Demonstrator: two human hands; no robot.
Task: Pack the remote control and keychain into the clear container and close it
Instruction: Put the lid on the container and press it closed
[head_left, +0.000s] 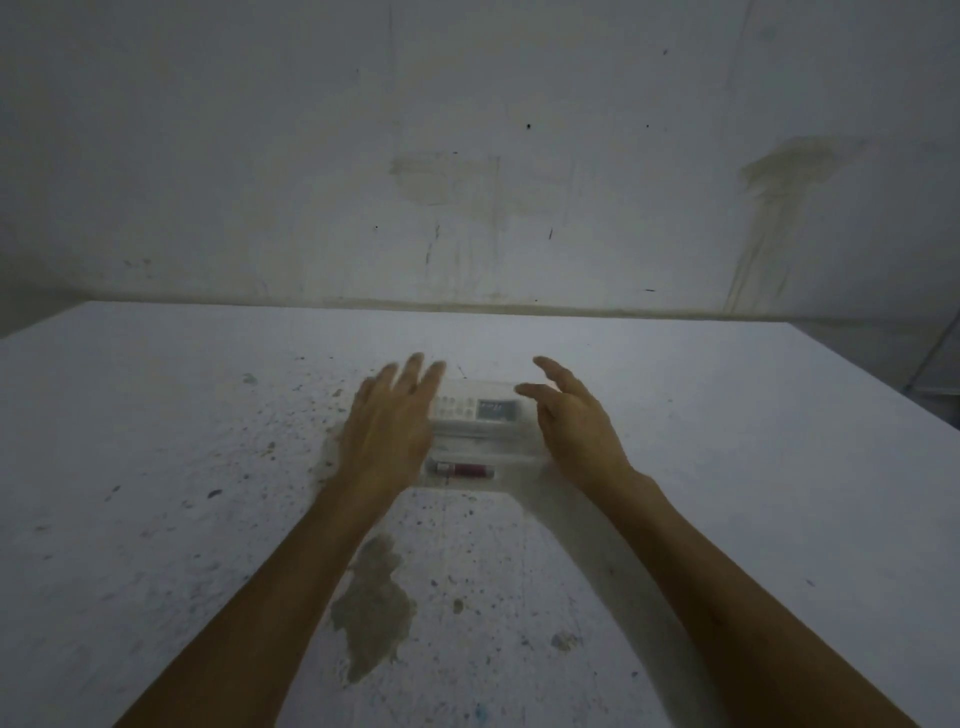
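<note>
Closing step in hand, by judgement: the clear rectangular plastic container (485, 434) sits mid-table on the stained white tabletop (156, 467), the white remote control with grey display (475, 409) in its far half, a dark red cylindrical keychain (465, 470) in its near half. Left hand (389, 421) lies flat over the container's left end, fingers spread, gripping nothing. Right hand (571, 421) hovers at the container's right end, fingers loose, empty. Blur hides whether the lid is seated. Next move likely calls for even downward pressure at both ends until it latches.
</note>
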